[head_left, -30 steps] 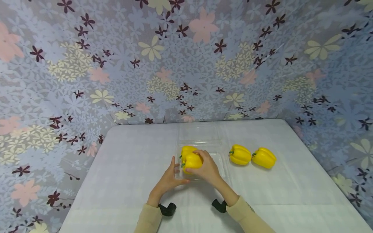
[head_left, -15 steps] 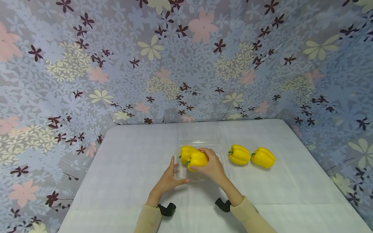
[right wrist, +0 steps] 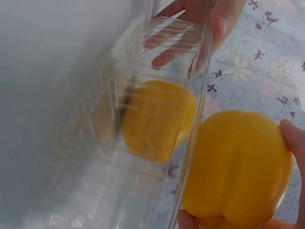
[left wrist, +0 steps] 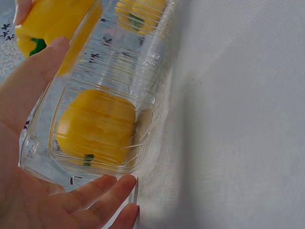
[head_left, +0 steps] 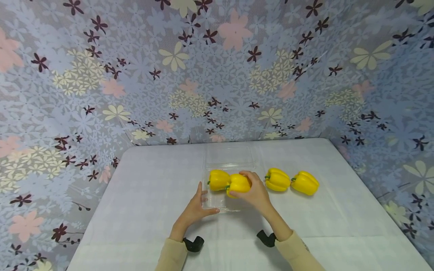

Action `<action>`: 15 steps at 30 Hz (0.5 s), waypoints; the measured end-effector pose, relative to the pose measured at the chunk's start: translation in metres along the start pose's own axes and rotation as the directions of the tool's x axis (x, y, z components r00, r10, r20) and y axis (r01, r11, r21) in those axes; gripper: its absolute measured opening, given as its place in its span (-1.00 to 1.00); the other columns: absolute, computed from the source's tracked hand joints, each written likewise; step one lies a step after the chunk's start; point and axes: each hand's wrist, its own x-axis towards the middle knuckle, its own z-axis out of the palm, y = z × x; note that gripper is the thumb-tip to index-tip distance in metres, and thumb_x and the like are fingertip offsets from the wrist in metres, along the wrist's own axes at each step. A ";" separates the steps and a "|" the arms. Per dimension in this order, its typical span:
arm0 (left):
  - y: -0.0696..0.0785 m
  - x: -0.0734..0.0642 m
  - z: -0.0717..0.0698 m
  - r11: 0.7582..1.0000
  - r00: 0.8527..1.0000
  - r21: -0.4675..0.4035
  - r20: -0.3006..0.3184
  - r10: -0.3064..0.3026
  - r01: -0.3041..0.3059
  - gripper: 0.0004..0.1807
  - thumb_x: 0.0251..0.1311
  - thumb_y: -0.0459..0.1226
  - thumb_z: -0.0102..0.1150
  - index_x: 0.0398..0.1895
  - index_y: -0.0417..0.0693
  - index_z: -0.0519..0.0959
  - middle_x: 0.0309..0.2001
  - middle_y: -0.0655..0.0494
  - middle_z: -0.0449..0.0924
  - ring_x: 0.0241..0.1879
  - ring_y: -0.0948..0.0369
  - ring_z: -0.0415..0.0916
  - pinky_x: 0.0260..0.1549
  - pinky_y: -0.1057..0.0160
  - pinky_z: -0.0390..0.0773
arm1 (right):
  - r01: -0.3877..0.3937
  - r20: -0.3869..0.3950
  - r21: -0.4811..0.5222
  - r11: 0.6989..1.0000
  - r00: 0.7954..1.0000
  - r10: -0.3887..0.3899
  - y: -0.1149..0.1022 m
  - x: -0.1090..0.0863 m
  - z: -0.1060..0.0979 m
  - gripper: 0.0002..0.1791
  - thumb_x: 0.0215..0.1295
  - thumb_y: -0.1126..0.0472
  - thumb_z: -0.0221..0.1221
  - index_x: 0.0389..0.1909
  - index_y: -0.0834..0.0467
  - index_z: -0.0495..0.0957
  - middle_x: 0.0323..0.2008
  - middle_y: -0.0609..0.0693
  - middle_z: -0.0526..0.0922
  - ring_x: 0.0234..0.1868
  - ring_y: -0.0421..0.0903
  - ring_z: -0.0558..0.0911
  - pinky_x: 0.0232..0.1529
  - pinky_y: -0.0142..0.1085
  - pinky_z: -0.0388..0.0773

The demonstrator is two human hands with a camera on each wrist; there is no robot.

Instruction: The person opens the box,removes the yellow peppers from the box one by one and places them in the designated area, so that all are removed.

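Note:
My right hand [head_left: 256, 192] grips a yellow bell pepper [head_left: 238, 184] with a green stem, thumb and fingers on its sides. In the right wrist view, this pepper [right wrist: 236, 167] overlaps the rim of a clear plastic container [right wrist: 190, 157]. A second yellow bell pepper [head_left: 218, 180] lies inside the container at its left end, seen through the ribbed wall in the left wrist view. My left hand [head_left: 194, 208] rests at the container's near left corner, thumb along the front and fingers straight along the left side.
Two more yellow bell peppers, a nearer one [head_left: 277, 180] and a farther one [head_left: 305, 183], lie on the white tablecloth [head_left: 339, 214] right of the container. The container's clear lid [head_left: 230, 154] is folded back toward the flowered wall covering [head_left: 217, 75].
My right hand has carried its pepper rightward over the container, away from the pepper at the left end. My left hand has stayed in place.

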 end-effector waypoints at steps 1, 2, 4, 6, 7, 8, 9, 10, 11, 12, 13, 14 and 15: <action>0.000 0.000 0.000 1.000 1.000 0.000 0.000 -0.001 0.001 0.33 -0.06 -0.02 0.44 0.51 -0.15 -0.38 0.42 -0.25 0.13 0.31 -0.17 0.29 0.24 -0.22 0.31 | -0.004 -0.002 -0.001 1.000 1.000 0.004 0.001 0.000 -0.001 -0.19 -0.16 0.00 0.50 0.18 0.13 0.44 0.09 0.10 0.52 0.06 0.06 0.51 0.10 0.01 0.49; 0.000 0.000 0.000 1.000 1.000 -0.001 0.000 -0.004 0.004 0.33 -0.06 -0.02 0.45 0.51 -0.15 -0.38 0.43 -0.24 0.13 0.32 -0.16 0.29 0.24 -0.22 0.30 | -0.010 -0.005 0.001 1.000 1.000 0.010 0.002 -0.001 -0.003 -0.19 -0.16 0.00 0.50 0.18 0.13 0.44 0.10 0.10 0.51 0.07 0.07 0.51 0.10 0.01 0.48; 0.000 0.000 0.000 1.000 1.000 0.001 0.001 -0.006 0.006 0.33 -0.06 -0.01 0.45 0.51 -0.15 -0.38 0.43 -0.24 0.13 0.32 -0.16 0.29 0.24 -0.22 0.31 | -0.019 -0.005 0.009 1.000 1.000 0.019 0.003 -0.001 -0.006 -0.19 -0.16 0.01 0.50 0.18 0.12 0.43 0.12 0.11 0.50 0.11 0.08 0.50 0.13 0.02 0.47; 0.000 -0.001 0.000 1.000 1.000 -0.002 0.001 -0.009 0.009 0.33 -0.06 -0.02 0.45 0.51 -0.14 -0.38 0.43 -0.25 0.12 0.32 -0.16 0.29 0.24 -0.22 0.30 | -0.025 -0.003 0.017 1.000 1.000 0.025 0.006 -0.001 -0.008 -0.20 -0.14 0.01 0.49 0.18 0.12 0.42 0.13 0.12 0.48 0.13 0.08 0.48 0.15 0.03 0.46; 0.001 -0.001 0.001 1.000 1.000 -0.002 0.001 -0.009 0.009 0.33 -0.06 -0.02 0.45 0.51 -0.15 -0.38 0.43 -0.25 0.12 0.32 -0.16 0.29 0.24 -0.22 0.30 | -0.025 -0.003 0.017 1.000 1.000 0.025 0.007 0.000 -0.009 -0.20 -0.13 0.00 0.49 0.19 0.12 0.42 0.14 0.12 0.48 0.14 0.08 0.48 0.15 0.03 0.46; 0.001 0.000 0.001 1.000 1.000 -0.001 0.001 -0.010 0.010 0.33 -0.06 -0.02 0.45 0.51 -0.14 -0.38 0.43 -0.24 0.12 0.32 -0.16 0.29 0.25 -0.22 0.30 | -0.026 -0.004 0.022 0.999 1.000 0.026 0.008 0.000 -0.011 -0.20 -0.12 0.01 0.49 0.19 0.12 0.41 0.14 0.12 0.47 0.14 0.08 0.48 0.16 0.03 0.46; 0.001 0.000 0.001 1.000 1.000 0.001 0.002 -0.008 0.008 0.33 -0.06 -0.01 0.45 0.51 -0.15 -0.38 0.43 -0.24 0.12 0.32 -0.16 0.29 0.25 -0.22 0.30 | -0.026 -0.005 0.028 0.999 1.000 0.027 0.009 0.000 -0.012 -0.20 -0.12 0.02 0.49 0.20 0.13 0.41 0.14 0.13 0.47 0.14 0.09 0.48 0.16 0.03 0.45; 0.001 0.000 0.001 1.000 1.000 0.003 0.001 -0.009 0.009 0.33 -0.06 -0.01 0.45 0.51 -0.15 -0.38 0.43 -0.24 0.12 0.32 -0.16 0.29 0.25 -0.22 0.30 | -0.025 -0.005 0.036 0.999 1.000 0.026 0.010 0.000 -0.014 -0.19 -0.11 0.02 0.48 0.20 0.14 0.40 0.14 0.13 0.47 0.13 0.09 0.48 0.17 0.03 0.45; 0.001 0.000 0.001 1.000 1.000 0.003 0.000 -0.011 0.011 0.33 -0.06 -0.02 0.45 0.51 -0.14 -0.38 0.43 -0.24 0.12 0.32 -0.16 0.29 0.25 -0.22 0.29 | -0.025 -0.007 0.041 0.999 1.000 0.025 0.011 0.000 -0.016 -0.19 -0.11 0.02 0.48 0.21 0.14 0.40 0.14 0.14 0.47 0.13 0.09 0.48 0.17 0.03 0.45; 0.001 0.000 0.001 1.000 1.000 0.004 0.000 -0.012 0.012 0.33 -0.06 -0.02 0.45 0.51 -0.14 -0.38 0.43 -0.24 0.13 0.32 -0.16 0.29 0.25 -0.22 0.29 | -0.025 -0.008 0.047 0.999 1.000 0.026 0.011 0.000 -0.017 -0.19 -0.10 0.02 0.48 0.21 0.15 0.39 0.14 0.14 0.46 0.13 0.10 0.48 0.18 0.04 0.44; 0.001 0.000 0.000 1.000 1.000 0.007 0.000 -0.012 0.012 0.33 -0.06 -0.01 0.45 0.51 -0.15 -0.38 0.43 -0.24 0.13 0.32 -0.15 0.29 0.25 -0.22 0.29 | -0.026 -0.011 0.053 0.998 1.000 0.026 0.012 0.000 -0.019 -0.19 -0.10 0.03 0.48 0.21 0.16 0.39 0.14 0.15 0.46 0.13 0.11 0.47 0.19 0.04 0.44; 0.002 0.000 0.000 1.000 1.000 0.008 0.000 -0.012 0.012 0.33 -0.06 -0.01 0.45 0.51 -0.15 -0.38 0.43 -0.24 0.13 0.32 -0.15 0.29 0.25 -0.22 0.29 | -0.027 -0.013 0.060 0.998 1.000 0.028 0.012 0.000 -0.021 -0.20 -0.10 0.05 0.48 0.20 0.16 0.38 0.15 0.16 0.45 0.14 0.11 0.47 0.20 0.05 0.43; 0.002 0.000 0.000 1.000 1.000 0.011 -0.001 -0.013 0.013 0.33 -0.06 -0.02 0.45 0.51 -0.15 -0.37 0.43 -0.24 0.13 0.32 -0.15 0.29 0.26 -0.21 0.29 | -0.029 -0.014 0.065 0.997 0.999 0.030 0.012 0.000 -0.023 -0.20 -0.09 0.05 0.48 0.20 0.16 0.38 0.16 0.16 0.44 0.15 0.12 0.46 0.21 0.05 0.42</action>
